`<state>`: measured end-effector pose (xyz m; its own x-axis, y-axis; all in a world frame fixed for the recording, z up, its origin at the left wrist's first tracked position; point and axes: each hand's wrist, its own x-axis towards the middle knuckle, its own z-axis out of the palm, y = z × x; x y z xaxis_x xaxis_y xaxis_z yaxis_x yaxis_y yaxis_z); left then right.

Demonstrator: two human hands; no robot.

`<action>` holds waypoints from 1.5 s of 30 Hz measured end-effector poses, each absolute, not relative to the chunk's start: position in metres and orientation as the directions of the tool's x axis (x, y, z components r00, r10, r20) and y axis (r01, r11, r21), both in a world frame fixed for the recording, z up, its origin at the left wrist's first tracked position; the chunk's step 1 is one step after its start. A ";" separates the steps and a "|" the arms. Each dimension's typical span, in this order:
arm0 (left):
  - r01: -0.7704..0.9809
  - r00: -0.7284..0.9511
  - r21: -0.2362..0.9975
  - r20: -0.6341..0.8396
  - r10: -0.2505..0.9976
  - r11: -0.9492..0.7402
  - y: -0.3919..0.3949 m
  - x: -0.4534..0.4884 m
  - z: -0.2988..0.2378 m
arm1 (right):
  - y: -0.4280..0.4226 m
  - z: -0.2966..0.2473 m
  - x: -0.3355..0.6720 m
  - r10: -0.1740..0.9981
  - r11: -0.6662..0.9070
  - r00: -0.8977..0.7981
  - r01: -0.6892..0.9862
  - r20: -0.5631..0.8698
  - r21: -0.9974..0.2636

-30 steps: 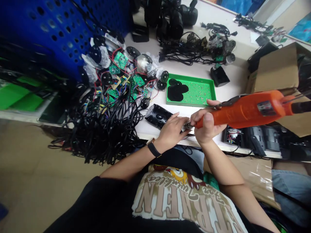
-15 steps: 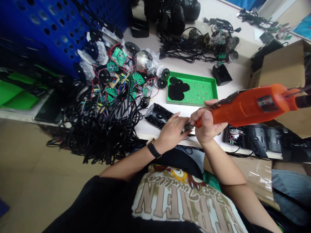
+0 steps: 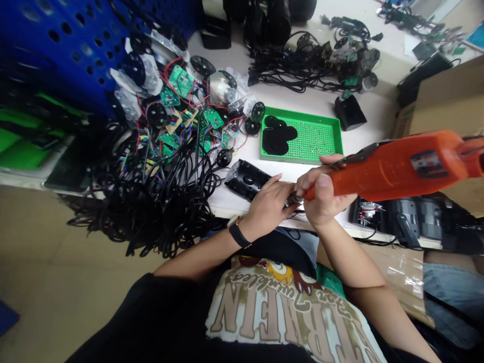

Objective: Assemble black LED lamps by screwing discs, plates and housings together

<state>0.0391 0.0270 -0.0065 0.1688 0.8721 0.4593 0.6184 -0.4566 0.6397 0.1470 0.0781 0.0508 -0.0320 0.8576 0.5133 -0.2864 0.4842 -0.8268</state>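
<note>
My right hand (image 3: 321,194) is wrapped round the front of an orange electric screwdriver (image 3: 401,164), whose body runs off to the right. Its metal tip points left at a small part that my left hand (image 3: 268,201) pinches at the table's front edge; the part itself is mostly hidden by my fingers. A black cylindrical housing (image 3: 247,179) lies just left of my left hand. I wear a black wristband (image 3: 239,233) on my left wrist.
A green tray (image 3: 317,141) with black discs and small screws sits behind my hands. A heap of black cables, green circuit boards and motors (image 3: 170,141) fills the left. A blue perforated crate (image 3: 75,50), a cardboard box (image 3: 442,101) and black assemblies (image 3: 408,217) stand around.
My hands and the screwdriver stay together at the table edge. The view has shifted slightly, so the table contents sit a little higher in the picture.
</note>
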 end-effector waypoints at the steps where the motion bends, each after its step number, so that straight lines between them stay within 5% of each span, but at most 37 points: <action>1: 0.619 0.171 0.638 0.460 0.871 -0.458 0.027 0.039 -0.007 | 0.078 0.050 0.147 0.859 0.482 -0.036 -0.282 0.511 -0.829; 13: 0.623 0.182 0.627 0.465 0.866 -0.467 0.027 0.039 -0.004 | 0.081 0.057 0.147 0.855 0.507 0.056 -0.294 0.515 -0.810; 21: 0.632 0.169 0.635 0.446 0.879 -0.444 0.027 0.040 -0.006 | 0.078 0.053 0.148 0.864 0.500 0.028 -0.173 0.503 -0.849; 30: 0.613 0.171 0.640 0.465 0.869 -0.464 0.028 0.040 -0.008 | 0.078 0.049 0.149 0.824 0.534 -0.030 -0.293 0.566 -0.793; 45: 0.606 0.164 0.624 0.508 0.845 -0.493 0.028 0.039 -0.007 | 0.077 0.048 0.150 0.853 0.499 -0.055 -0.201 0.519 -0.843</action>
